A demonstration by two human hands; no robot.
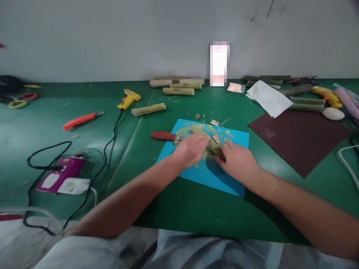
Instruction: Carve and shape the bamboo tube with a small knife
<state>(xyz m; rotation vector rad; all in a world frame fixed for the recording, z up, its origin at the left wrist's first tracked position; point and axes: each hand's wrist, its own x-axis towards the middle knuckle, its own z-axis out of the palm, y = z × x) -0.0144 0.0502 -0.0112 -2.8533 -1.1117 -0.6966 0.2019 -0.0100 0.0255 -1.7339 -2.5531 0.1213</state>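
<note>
A pale green bamboo tube point(202, 131) lies slanted over a blue sheet point(221, 177) that is strewn with yellowish shavings. My right hand point(238, 161) is closed around its near right end. Against the tube's left side, my left hand point(192, 150) is closed, knuckles up; its fingertips are hidden, and what they pinch cannot be made out. Between the hands a small wooden piece point(215, 139) shows at the tube. A red-handled tool point(163, 135) rests at the sheet's left edge, its metal end partly behind my left hand.
Bamboo tubes point(178, 91) lie at the back. A yellow glue gun point(129, 99) with a black cord, a red utility knife point(81, 121) and a purple box point(66, 168) are on the left. Brown sandpaper point(300, 138), white paper point(268, 98) and a white oval object point(333, 114) occupy the right.
</note>
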